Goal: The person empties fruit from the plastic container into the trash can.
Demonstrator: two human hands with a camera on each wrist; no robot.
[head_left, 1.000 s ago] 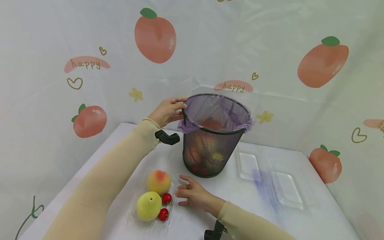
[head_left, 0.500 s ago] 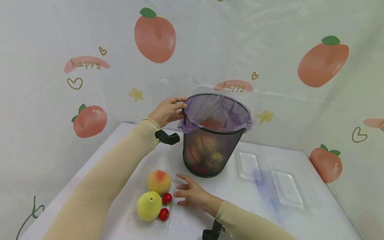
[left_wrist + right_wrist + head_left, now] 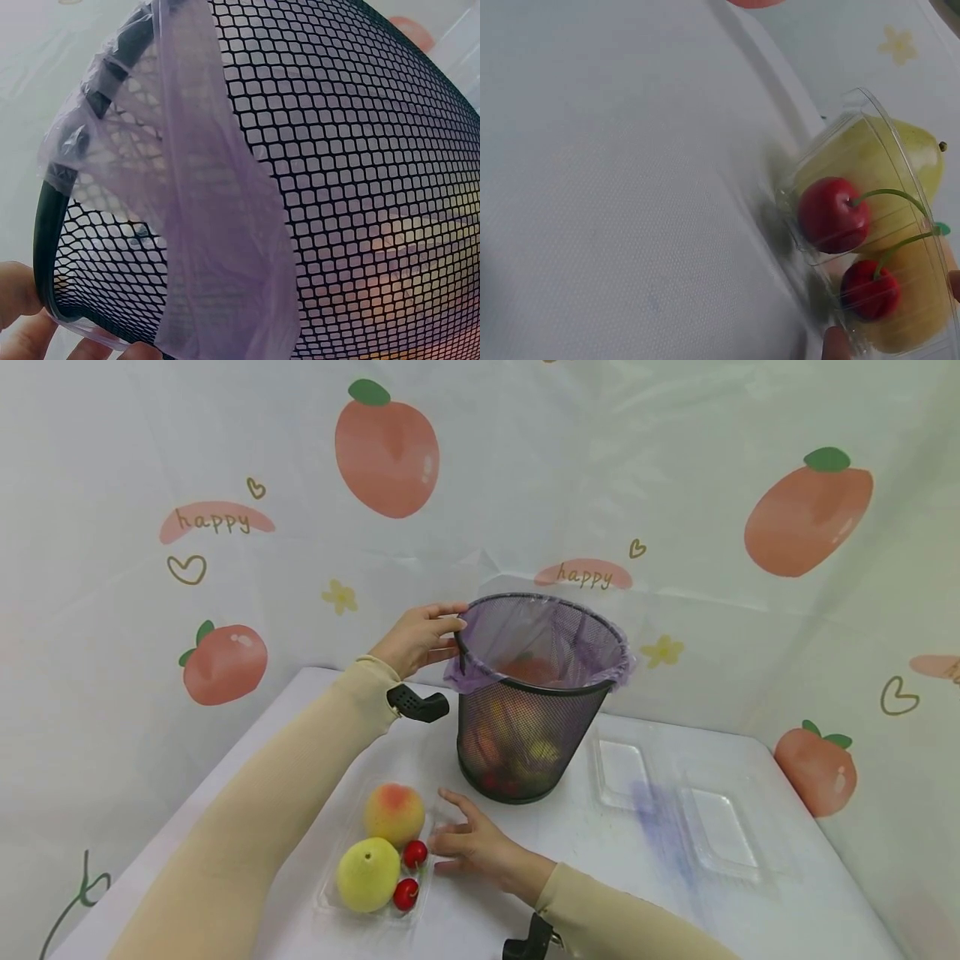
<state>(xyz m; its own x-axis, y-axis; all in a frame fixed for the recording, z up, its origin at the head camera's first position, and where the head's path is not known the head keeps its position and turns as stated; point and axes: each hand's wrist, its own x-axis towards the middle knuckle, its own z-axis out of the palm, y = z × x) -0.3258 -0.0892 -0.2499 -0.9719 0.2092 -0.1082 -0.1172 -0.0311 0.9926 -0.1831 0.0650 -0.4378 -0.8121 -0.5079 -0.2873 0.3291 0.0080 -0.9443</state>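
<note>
My left hand [image 3: 422,639] grips the rim of a black mesh wastebasket [image 3: 517,727], which is tipped slightly and lined with a purple bag. Up close, the left wrist view has the fingertips [image 3: 21,292] curled at the rim beside the folded bag [image 3: 225,225]. Low in front, my right hand [image 3: 483,852] holds the right edge of a clear plastic tray [image 3: 326,902], one fingertip [image 3: 837,343] low at its side and another by its rim. In the tray lie a peach [image 3: 394,812], a yellow pear [image 3: 367,875] and two cherries [image 3: 406,894].
Fruit [image 3: 528,670] shows inside the wastebasket through the mesh. Two clear plastic trays [image 3: 720,835] lie on the right of the white table [image 3: 585,893], with a bluish smear [image 3: 660,818] between them. A fruit-printed curtain [image 3: 480,468] hangs behind.
My right hand has moved a little left onto the tray's edge. The tray and its fruit have shifted slightly left. The left hand and the wastebasket stay put.
</note>
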